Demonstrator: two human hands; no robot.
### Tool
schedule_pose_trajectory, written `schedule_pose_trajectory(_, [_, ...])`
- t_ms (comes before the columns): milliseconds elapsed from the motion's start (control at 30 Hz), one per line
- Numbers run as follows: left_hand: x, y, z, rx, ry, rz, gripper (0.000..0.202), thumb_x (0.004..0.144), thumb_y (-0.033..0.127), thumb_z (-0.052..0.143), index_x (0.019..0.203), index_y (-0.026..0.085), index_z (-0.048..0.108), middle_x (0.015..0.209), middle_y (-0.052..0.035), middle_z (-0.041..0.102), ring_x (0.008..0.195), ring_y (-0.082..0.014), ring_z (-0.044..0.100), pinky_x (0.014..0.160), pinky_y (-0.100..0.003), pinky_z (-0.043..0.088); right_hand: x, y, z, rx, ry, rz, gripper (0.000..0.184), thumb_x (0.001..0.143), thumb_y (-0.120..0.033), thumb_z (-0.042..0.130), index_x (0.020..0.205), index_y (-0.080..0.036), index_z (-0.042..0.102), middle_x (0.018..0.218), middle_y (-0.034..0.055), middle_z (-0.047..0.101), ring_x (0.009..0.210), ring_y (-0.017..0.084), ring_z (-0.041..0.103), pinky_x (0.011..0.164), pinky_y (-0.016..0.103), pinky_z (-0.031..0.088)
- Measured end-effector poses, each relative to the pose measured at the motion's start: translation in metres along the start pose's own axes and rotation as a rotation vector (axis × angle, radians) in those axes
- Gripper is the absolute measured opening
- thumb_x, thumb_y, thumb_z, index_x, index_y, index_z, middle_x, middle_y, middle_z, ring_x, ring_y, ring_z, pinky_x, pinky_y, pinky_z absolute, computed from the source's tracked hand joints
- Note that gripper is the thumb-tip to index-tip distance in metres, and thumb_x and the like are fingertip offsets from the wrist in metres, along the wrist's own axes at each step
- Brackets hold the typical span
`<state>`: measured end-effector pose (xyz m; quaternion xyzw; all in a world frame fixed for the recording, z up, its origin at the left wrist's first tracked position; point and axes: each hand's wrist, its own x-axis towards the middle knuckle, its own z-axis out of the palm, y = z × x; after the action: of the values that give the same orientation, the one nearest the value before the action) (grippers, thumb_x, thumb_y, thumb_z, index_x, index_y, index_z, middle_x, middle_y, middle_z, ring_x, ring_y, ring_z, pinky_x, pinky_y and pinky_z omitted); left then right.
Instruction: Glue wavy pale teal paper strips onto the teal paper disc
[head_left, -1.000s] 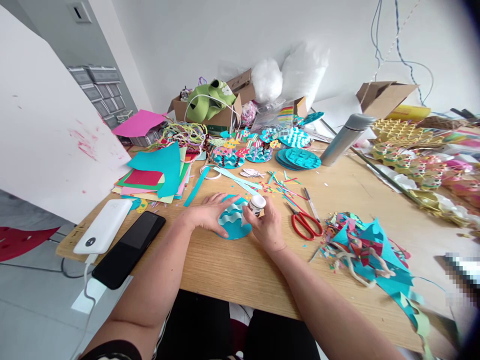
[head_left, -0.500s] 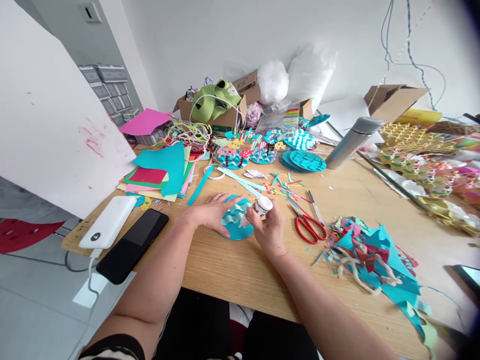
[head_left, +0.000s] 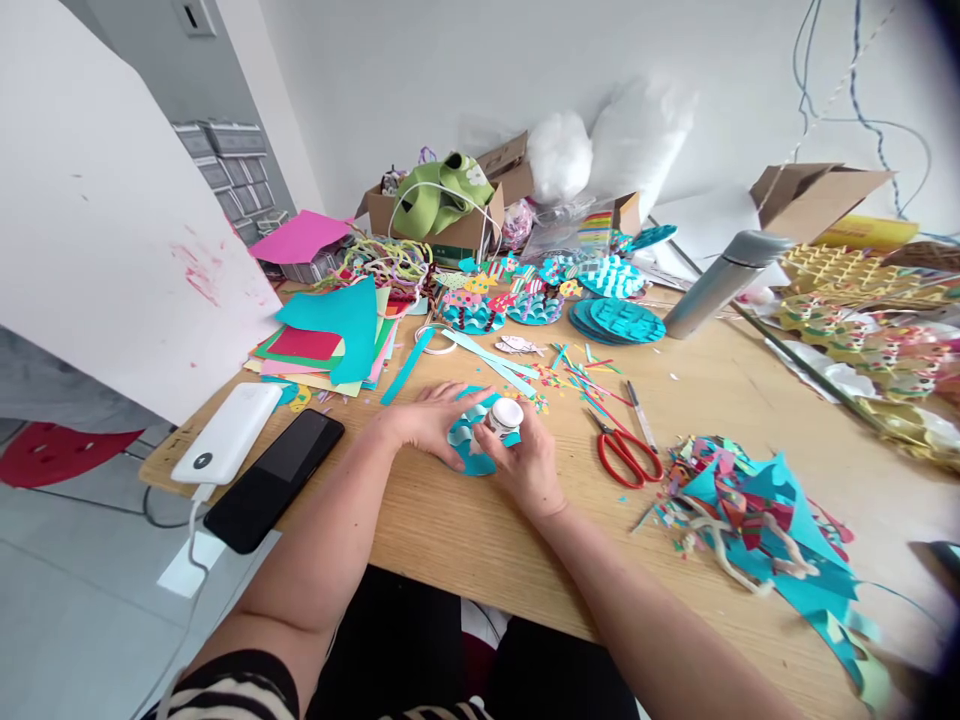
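Note:
A round teal paper disc (head_left: 471, 458) with wavy light-blue strips lies on the wooden table (head_left: 465, 540) in front of me. My left hand (head_left: 433, 418) rests flat on the disc's left side, fingers spread. My right hand (head_left: 525, 466) is closed around a small white glue bottle (head_left: 504, 416), which is tipped down with its nozzle on the disc. Red-handled scissors (head_left: 627, 457) lie just right of my right hand.
A black phone (head_left: 274, 478) and a white power bank (head_left: 228, 445) lie at the left edge. Stacked coloured paper (head_left: 322, 345) sits behind them. Finished teal discs (head_left: 615, 320), a grey flask (head_left: 721, 283), cardboard boxes and a heap of paper scraps (head_left: 757, 515) surround the work spot.
My right hand has shifted left over the disc, tipping the glue bottle further down. My left hand stays flat on the disc. The view has drifted slightly.

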<state>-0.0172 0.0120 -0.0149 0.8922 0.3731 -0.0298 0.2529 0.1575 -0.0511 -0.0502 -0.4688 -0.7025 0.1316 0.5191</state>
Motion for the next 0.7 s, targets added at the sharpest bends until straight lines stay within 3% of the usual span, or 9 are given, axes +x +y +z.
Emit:
schedule_pose_trajectory(500, [0.0021,-0.0012,0.0005,0.010,-0.027,-0.007,0.122,0.057,0.054,0.078,0.150,0.029,0.004,0.158,-0.0126,0.011,0.144,-0.0375,0.002,0.114,-0.055,0.010,0.0016,-0.0023,-0.0001,-0.020,-0.014,-0.068,0.023,0.084,-0.039,0.060,0.081,-0.022,0.044,0.066,-0.0040,0.047,0.056,0.012,0.046,0.051,0.025,0.036])
schedule_pose_trajectory(700, [0.0013,-0.0011,0.0002,0.003,-0.021,-0.003,0.119,0.058,0.054,0.077,0.150,0.028,0.005,0.158,-0.0132,0.010,0.144,-0.0380,0.002,0.113,-0.056,0.011,0.0009,-0.0014,0.0005,-0.040,-0.027,-0.027,0.023,0.084,-0.040,0.059,0.082,-0.022,0.044,0.068,-0.0028,0.049,0.057,0.013,0.046,0.050,0.025,0.035])
